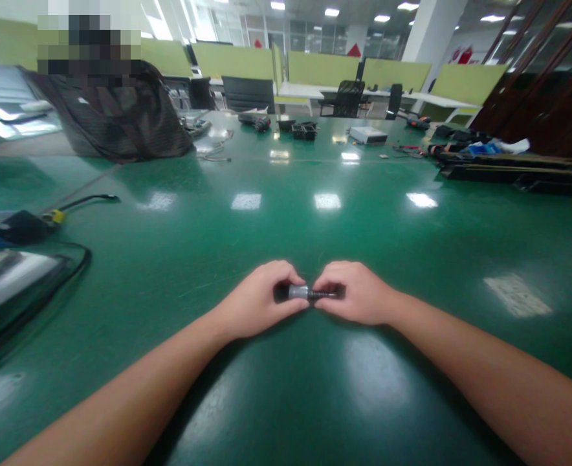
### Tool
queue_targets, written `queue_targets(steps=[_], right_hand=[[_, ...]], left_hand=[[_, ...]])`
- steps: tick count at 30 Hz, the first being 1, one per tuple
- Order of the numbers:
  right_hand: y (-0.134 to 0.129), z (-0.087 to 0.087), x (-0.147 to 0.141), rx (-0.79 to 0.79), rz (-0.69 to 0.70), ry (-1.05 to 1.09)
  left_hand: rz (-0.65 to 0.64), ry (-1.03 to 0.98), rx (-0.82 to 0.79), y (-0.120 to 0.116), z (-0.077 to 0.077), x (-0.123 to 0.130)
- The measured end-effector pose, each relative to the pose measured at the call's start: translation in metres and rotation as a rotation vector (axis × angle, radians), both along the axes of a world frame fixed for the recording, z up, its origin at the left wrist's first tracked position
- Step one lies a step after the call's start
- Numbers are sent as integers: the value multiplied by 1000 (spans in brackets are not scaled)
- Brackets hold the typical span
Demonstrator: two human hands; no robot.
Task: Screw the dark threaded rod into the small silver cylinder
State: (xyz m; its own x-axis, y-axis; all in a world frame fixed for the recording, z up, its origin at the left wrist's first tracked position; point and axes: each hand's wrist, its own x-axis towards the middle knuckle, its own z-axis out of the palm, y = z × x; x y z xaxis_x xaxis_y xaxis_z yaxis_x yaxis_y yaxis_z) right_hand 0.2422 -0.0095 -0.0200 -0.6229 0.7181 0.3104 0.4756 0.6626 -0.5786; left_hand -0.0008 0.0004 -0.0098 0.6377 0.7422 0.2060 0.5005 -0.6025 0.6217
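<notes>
Between my two hands, low over the green tabletop [286, 239], lies a small object with a grey cylinder [298, 292] on its left and a dark, ridged shaft [319, 294] on its right. The fingers and thumb of my left hand [261, 301] pinch the grey cylinder. My right hand [361, 294] grips the dark shaft with its thumb and fingertips. The two hands face each other, their fingertips nearly touching. Part of the dark end is hidden inside the curl of my right fingers.
At the left edge are a tablet-like device [14, 278] and a black cable [89, 199]. A person in a dark top [121, 116] leans at the back left. Small electronics and a white box [367, 134] stand far off; dark panels [519, 171] lie at the right.
</notes>
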Motion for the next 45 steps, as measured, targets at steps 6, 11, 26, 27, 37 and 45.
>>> queue_targets(steps=[6,11,26,27,37,45], right_hand=[[-1,0,0,0,-6,6],[-1,1,0,-4,-6,4],[0,-2,2,25,-37,-26],[0,-2,2,25,-36,-25],[2,-3,6,19,-32,-34],[2,-3,5,7,-43,-35]], left_hand=[[1,6,2,0,0,0],[-6,4,0,0,0,0],[-8,8,7,1,0,0],[-6,8,6,0,0,0],[-6,4,4,0,0,1],[-2,3,-4,0,1,1]])
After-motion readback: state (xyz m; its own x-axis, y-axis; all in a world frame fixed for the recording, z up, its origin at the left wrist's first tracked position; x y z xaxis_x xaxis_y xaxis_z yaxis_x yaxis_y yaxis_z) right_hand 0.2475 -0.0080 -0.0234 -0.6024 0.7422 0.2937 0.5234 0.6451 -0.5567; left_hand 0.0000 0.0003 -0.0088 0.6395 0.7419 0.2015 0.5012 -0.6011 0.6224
